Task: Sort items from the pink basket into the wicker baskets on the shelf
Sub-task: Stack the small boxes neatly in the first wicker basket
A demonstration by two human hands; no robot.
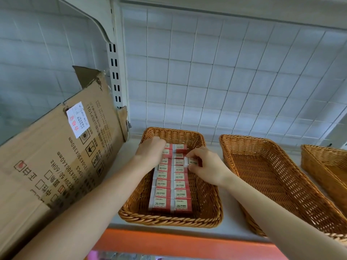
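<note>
A wicker basket [208, 203] on the shelf holds two neat rows of red-and-cream 2B eraser packs [171, 190]. My left hand [150, 150] reaches into the basket's far left corner, fingers curled down onto the packs at the top of the left row; what it grips is hidden. My right hand [206, 166] pinches one eraser pack [191, 162] just above the right row, near the far end. A sliver of pink [97, 255] shows at the bottom edge below the shelf.
An empty wicker basket [277, 177] stands to the right, and another wicker basket [326, 162] shows at the far right. A large cardboard box [56, 166] leans on the left. An orange shelf edge [169, 241] runs along the front; a wire grid backs the shelf.
</note>
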